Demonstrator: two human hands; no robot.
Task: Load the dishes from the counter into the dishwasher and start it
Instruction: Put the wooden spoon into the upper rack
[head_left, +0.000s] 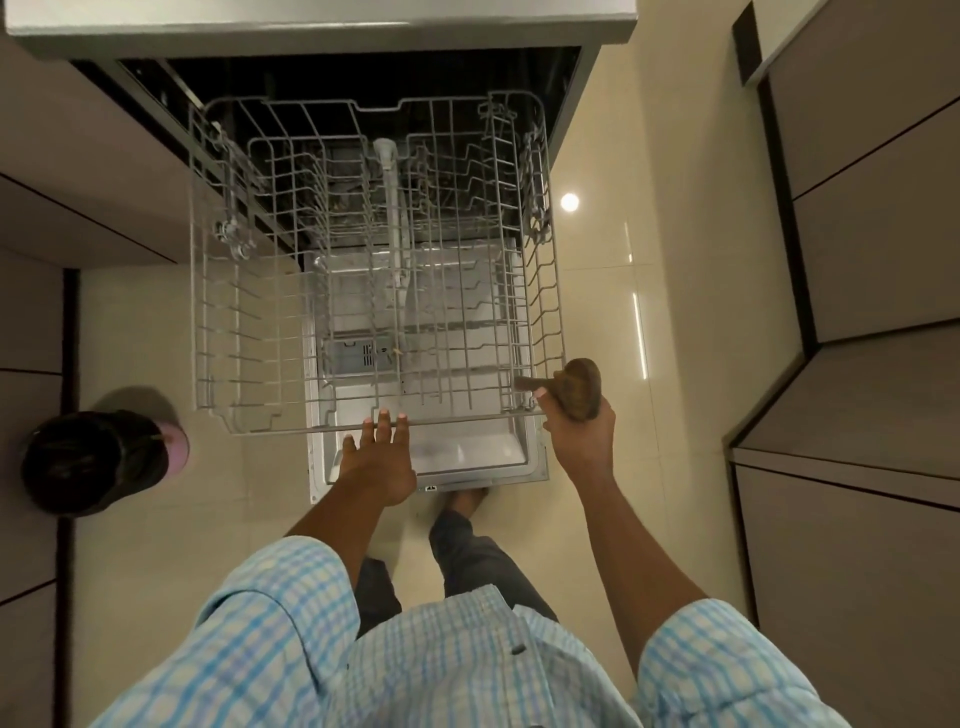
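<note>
The dishwasher (566, 104) stands open with its door (467, 457) folded down over the floor. A grey wire rack (545, 291) is pulled out above the door and holds no dishes. My left hand (376, 460) reaches to the rack's front rail, fingertips touching the wire. My right hand (579, 434) grips a brown wooden utensil (576, 387) at the rack's front right corner; its rounded end points up and its other end pokes over the rail.
A dark bin with a pink rim (98, 460) stands on the floor at the left. Grey cabinet fronts (857, 260) line both sides of the glossy tiled floor (623, 291). The counter edge (311, 26) runs above the dishwasher.
</note>
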